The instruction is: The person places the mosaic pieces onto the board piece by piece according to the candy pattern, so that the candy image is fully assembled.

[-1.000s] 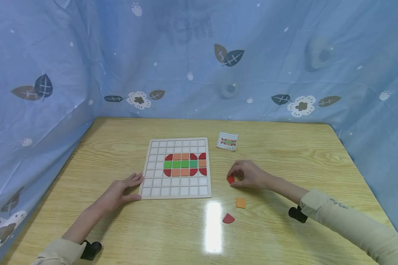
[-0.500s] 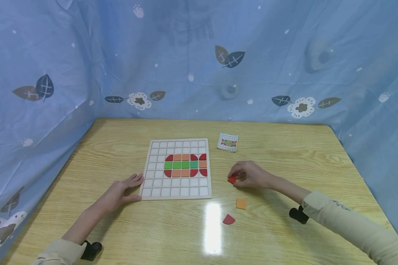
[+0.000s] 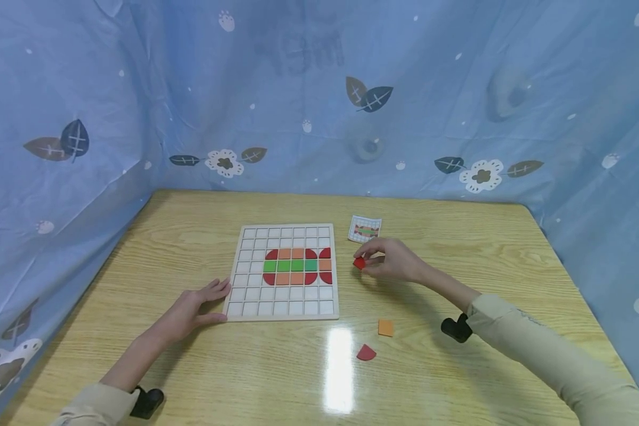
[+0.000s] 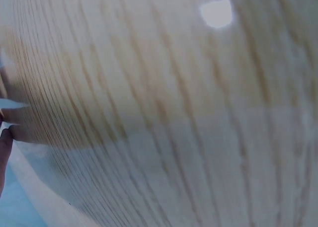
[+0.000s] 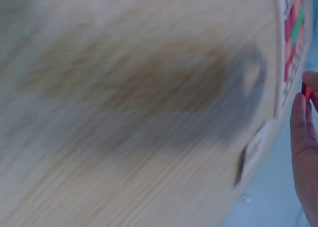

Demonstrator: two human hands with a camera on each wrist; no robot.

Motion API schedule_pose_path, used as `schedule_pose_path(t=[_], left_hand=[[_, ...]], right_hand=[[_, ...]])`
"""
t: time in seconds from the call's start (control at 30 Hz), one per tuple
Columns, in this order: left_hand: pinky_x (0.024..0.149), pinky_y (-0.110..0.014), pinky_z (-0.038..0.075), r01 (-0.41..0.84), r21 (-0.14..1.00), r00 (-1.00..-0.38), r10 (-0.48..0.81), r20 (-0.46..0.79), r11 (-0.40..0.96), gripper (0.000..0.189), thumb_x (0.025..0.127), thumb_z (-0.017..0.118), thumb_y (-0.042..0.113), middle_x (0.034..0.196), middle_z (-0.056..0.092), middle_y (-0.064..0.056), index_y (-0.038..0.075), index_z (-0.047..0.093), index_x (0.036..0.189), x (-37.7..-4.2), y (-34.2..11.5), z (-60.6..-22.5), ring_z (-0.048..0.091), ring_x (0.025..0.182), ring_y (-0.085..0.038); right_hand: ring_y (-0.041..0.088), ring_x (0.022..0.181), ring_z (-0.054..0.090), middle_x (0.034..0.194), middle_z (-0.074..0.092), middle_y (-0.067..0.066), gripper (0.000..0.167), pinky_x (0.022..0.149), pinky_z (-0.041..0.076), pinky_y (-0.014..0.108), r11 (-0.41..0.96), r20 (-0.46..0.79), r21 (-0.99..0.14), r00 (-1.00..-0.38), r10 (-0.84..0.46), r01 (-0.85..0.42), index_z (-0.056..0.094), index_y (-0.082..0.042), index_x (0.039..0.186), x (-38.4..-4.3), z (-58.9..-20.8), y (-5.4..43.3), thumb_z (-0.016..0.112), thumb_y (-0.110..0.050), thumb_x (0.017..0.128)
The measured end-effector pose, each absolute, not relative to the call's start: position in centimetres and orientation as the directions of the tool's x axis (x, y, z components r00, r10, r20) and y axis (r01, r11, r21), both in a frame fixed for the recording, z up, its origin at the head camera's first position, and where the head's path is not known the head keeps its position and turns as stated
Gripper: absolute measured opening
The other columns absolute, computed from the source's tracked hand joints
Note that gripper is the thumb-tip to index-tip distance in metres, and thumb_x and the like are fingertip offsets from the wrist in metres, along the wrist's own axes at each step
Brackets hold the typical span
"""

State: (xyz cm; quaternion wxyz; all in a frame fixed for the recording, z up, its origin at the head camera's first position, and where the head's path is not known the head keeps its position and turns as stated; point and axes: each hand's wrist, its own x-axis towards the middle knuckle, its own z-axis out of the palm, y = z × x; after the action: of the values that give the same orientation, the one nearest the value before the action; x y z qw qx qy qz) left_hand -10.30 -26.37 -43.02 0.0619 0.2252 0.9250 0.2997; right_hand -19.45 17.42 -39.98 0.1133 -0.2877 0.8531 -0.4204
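Observation:
My right hand pinches a small red tile between thumb and fingers, a short way right of the white grid board. In the right wrist view the red tile shows at the fingertips, up off the table. Across the board's middle and right columns lie red quarter-round tiles, orange squares and green squares. Relaxed fingers of my left hand rest at the board's lower left edge. Only a few of its fingertips enter the left wrist view.
A printed card with a small picture of the tile pattern lies behind my right hand. Nearer the front are a loose orange square and a red quarter-round tile. A blue patterned cloth hangs behind the wooden table.
My right hand has lifted the red tile and carried it forward and left, closer to the board and card. The left hand and the board have stayed in place.

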Motion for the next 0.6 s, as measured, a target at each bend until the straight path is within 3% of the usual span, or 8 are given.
schedule_pose_path(t=[0.37, 0.6], left_hand=[[0.103, -0.058, 0.032, 0.383, 0.579, -0.889, 0.457, 0.019, 0.72, 0.066, 0.081, 0.075, 0.019, 0.141, 0.043, -0.023, -0.009, 0.049, 0.134, -10.3, -26.5, -43.1, 0.035, 0.132, -0.045], [0.103, -0.058, 0.032, 0.386, 0.584, -0.887, 0.461, 0.022, 0.714, 0.065, 0.081, 0.075, 0.018, 0.142, 0.042, -0.024, -0.009, 0.048, 0.134, -10.2, -26.4, -42.9, 0.034, 0.133, -0.045]], right_hand=[[0.026, 0.093, 0.063, 0.103, 0.061, 0.014, 0.026, 0.081, 0.056, 0.028, 0.391, 0.043, -0.848, -0.783, -0.621, -0.357, 0.068, 0.005, 0.106, -21.3, -40.0, 13.7, 0.07, 0.006, 0.081], [0.022, 0.094, 0.066, 0.103, 0.067, 0.012, 0.027, 0.079, 0.056, 0.025, 0.458, -0.014, -0.817, -0.782, -0.624, -0.351, 0.07, 0.0, 0.108, -22.1, -40.2, 11.8, 0.071, 0.002, 0.081]])
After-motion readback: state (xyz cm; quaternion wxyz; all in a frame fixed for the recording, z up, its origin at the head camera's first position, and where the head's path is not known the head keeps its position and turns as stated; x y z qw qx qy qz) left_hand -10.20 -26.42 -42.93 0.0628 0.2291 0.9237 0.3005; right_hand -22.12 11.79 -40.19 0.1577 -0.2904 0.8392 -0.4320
